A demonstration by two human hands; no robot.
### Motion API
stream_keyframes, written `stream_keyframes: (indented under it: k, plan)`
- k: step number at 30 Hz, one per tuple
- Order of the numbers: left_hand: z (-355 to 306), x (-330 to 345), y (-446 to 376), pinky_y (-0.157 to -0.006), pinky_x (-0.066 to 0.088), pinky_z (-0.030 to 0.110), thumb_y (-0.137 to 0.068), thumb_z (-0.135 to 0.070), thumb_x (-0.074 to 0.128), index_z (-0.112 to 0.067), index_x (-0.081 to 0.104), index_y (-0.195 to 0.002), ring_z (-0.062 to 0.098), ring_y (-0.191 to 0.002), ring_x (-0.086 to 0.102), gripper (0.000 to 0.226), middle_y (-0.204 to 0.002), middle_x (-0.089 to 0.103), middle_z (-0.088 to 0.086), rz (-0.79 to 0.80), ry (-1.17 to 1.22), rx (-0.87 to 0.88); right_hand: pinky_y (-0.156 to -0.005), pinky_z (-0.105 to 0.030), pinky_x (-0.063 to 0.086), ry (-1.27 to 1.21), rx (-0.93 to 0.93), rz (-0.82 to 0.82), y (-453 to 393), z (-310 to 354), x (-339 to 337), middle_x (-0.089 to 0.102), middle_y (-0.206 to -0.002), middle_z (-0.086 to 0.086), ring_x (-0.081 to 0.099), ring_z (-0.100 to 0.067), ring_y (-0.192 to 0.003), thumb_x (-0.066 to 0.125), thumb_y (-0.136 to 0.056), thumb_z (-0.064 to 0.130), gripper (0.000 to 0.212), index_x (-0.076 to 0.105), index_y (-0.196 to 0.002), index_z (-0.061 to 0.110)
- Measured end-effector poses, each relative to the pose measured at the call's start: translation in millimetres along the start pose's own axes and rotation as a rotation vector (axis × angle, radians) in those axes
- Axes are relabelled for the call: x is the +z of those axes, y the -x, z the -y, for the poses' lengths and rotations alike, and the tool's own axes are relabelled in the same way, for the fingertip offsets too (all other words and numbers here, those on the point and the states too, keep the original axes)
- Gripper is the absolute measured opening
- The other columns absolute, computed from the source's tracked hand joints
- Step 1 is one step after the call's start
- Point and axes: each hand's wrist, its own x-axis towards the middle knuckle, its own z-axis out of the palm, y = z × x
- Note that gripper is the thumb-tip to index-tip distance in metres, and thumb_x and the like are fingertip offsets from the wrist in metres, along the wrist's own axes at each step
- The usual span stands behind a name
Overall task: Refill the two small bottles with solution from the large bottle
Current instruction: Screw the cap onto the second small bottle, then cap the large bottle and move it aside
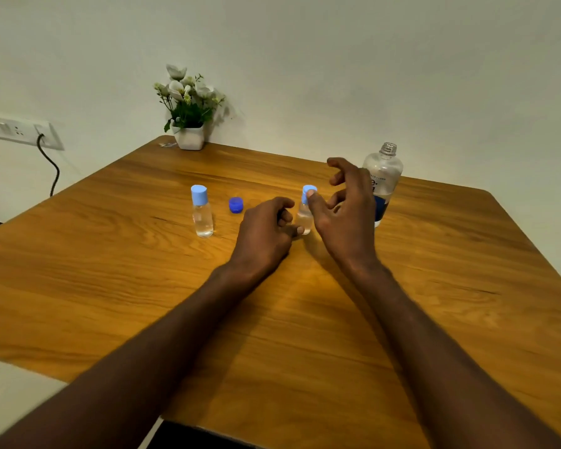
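Both hands work the nearer small bottle, which stands upright at mid-table. Left hand curls loosely, fingertips at the bottle's base, steadying it. Right hand has its thumb pressed against the light blue cap; the other fingers are spread and curled in the air, touching nothing I can see. I cannot tell whether that cap is fully seated, as the thumb covers part of it.

Second small bottle stands well to the left, capped, clear liquid inside. Dark blue cap lies loose on the wooden table between the two small bottles.

Large bottle stands uncapped behind the right hand. Label is partly hidden; white and dark blue, lettering too small to read reliably.
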Motion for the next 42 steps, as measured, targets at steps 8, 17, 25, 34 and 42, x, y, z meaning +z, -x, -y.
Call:
stream_keyframes:
  k: [8, 17, 25, 34, 42]
  plan:
    - [23, -38, 38, -0.079, 0.055, 0.043, -0.088, -0.002, 0.058, -0.01, 0.069, -0.099, 0.027, -0.096, 0.063, 0.018, -0.101, 0.066, 0.007, -0.004, -0.435, 0.095, -0.073, -0.013, 0.049, -0.006, -0.19, 0.247, 22, 39, 37, 0.065, -0.115, 0.002, 0.064, -0.007, -0.091, 0.071, -0.095, 0.008, 0.028, 0.072, -0.121, 0.016]
    - [20, -38, 41, -0.09, 0.053, 0.046, -0.088, -0.003, 0.056, -0.004, 0.064, -0.117, 0.032, -0.106, 0.057, 0.03, -0.119, 0.063, 0.015, -0.009, -0.447, 0.087, -0.095, -0.026, 0.044, 0.329, -0.034, 0.71, -41, 45, 105, 0.066, -0.139, 0.0, 0.058, -0.02, -0.129, 0.068, -0.092, 0.002, 0.038, 0.077, -0.123, 0.023]
    - [17, -40, 40, -0.091, 0.053, 0.041, -0.093, -0.008, 0.055, -0.006, 0.068, -0.109, 0.026, -0.107, 0.057, 0.021, -0.117, 0.065, 0.012, -0.004, -0.46, 0.073, -0.087, -0.03, 0.054, 0.318, -0.079, 0.629, -47, 45, 107, 0.078, -0.106, 0.0, 0.069, -0.016, -0.104, 0.081, -0.085, 0.007, 0.017, 0.083, -0.098, 0.018]
    - [-28, -42, 46, -0.093, 0.051, 0.029, -0.094, 0.0, 0.059, -0.015, 0.072, -0.115, 0.013, -0.11, 0.062, 0.028, -0.114, 0.069, -0.003, -0.343, -0.099, 0.274, -0.081, -0.024, 0.06, -0.198, -0.143, -0.118, -29, 42, -28, 0.072, -0.117, 0.002, 0.073, -0.011, -0.098, 0.078, -0.089, 0.004, 0.029, 0.072, -0.115, 0.015]
    - [-108, 69, 18, -0.097, 0.051, 0.014, -0.093, 0.003, 0.063, -0.01, 0.051, -0.143, 0.013, -0.132, 0.052, 0.053, -0.144, 0.051, 0.004, -0.153, 0.303, 0.342, -0.077, -0.059, 0.061, -0.289, 0.12, -0.54, -44, -33, -108, 0.077, -0.11, 0.0, 0.074, -0.02, -0.1, 0.079, -0.091, 0.024, 0.027, 0.076, -0.117, 0.017]
